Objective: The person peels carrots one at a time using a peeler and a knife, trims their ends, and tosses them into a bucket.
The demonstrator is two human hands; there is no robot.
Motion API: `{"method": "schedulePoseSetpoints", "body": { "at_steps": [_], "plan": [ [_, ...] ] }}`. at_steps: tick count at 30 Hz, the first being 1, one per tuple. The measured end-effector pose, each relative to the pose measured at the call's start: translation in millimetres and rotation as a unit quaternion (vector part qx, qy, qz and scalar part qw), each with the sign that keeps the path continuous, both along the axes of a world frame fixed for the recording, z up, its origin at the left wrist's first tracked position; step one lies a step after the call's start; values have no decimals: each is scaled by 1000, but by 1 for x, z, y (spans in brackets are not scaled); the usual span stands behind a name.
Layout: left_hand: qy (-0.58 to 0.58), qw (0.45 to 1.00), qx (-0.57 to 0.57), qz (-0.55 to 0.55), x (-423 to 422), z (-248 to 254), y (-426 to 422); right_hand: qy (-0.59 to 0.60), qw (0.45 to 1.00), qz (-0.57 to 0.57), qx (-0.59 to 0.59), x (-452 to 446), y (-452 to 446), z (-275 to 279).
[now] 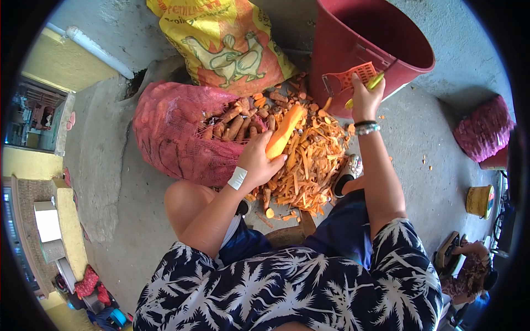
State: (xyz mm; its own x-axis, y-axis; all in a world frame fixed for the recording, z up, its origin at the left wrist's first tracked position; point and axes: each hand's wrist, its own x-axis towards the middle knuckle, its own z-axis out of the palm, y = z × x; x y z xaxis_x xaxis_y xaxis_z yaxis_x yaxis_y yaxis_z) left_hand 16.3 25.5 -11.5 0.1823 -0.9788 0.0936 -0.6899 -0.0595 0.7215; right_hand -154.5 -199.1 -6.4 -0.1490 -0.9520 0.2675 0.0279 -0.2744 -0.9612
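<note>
My left hand (257, 163) is wrapped round the thick end of a large peeled carrot (285, 131), bright orange and smooth, held above the peelings. My right hand (366, 99), closed, grips a tool with a yellow-green handle (376, 81) in front of the red bucket; its working end is too small to make out. An orange slotted plastic piece (358, 74) shows just behind these fingers. Below both hands lies a heap of carrot peelings (314, 165). Unpeeled carrots (237, 124) spill from the opening of a red mesh sack (176, 135) on the left.
A tall red bucket (337, 38) stands at the back right, beside a yellow printed sack (232, 49). Farther right are a purple-red mesh sack (486, 129), a yellow pail (480, 201) and another person (475, 259). My knees and feet flank the peelings.
</note>
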Motion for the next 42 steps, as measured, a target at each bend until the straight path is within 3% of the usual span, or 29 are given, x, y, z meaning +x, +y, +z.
{"method": "schedulePoseSetpoints", "body": {
  "at_steps": [1, 3, 5, 8, 12, 13, 15, 18, 21, 22, 25, 27, 29, 31, 35, 39, 41, 42],
  "plan": [
    [-12, 1000, -20, 1, 1, -1, 0, -57, 997, 39, 20, 2, 12, 8],
    [-23, 999, -38, 1, 2, -2, -1, -25, 993, 113, -11, 20, 50, 6],
    [0, 997, -79, -26, 2, 0, -2, -44, 993, 102, -39, 28, 56, -3],
    [-8, 991, -130, -21, -1, 2, -3, -151, 984, 20, 89, 8, 19, 6],
    [-2, 992, -123, -30, 6, -2, -3, -179, 944, 247, 126, 16, 51, 23],
    [9, 991, -131, -38, 7, -3, -3, -253, 921, 229, 186, 21, 62, 24],
    [23, 989, -135, -52, 3, -4, -1, -257, 938, 161, 169, 20, 46, 8],
    [263, 959, -93, -44, -3, 0, 0, -293, 929, 176, 144, 10, 32, 10],
    [262, 961, -82, -31, -5, 5, 1, -284, 912, 253, 152, 23, 74, 39],
    [262, 961, -82, -33, -5, 6, 1, -329, 894, 230, 197, 29, 81, 32],
    [228, 957, -169, -62, -3, 10, 3, -307, 902, 166, 253, 20, 57, 10],
    [152, 957, -229, -92, 1, 21, 0, -299, 911, 200, 202, 13, 56, 23],
    [150, 967, -193, -66, 6, 23, -1, -321, 901, 226, 185, 14, 67, 49],
    [41, 981, -183, -56, 11, 23, -3, -315, 894, 271, 165, 12, 75, 59],
    [-19, 981, -185, -63, 13, 24, -7, -288, 906, 282, 128, 6, 79, 77],
    [-121, 966, -214, -83, 15, 28, -6, -86, 915, 355, 172, -4, 60, 68],
    [-215, 933, -282, -67, 14, 36, -5, 80, 976, 200, -25, -5, 39, 46],
    [-214, 932, -283, -69, 14, 38, -6, -70, 968, 218, 101, -8, 45, 65]
  ]
}}
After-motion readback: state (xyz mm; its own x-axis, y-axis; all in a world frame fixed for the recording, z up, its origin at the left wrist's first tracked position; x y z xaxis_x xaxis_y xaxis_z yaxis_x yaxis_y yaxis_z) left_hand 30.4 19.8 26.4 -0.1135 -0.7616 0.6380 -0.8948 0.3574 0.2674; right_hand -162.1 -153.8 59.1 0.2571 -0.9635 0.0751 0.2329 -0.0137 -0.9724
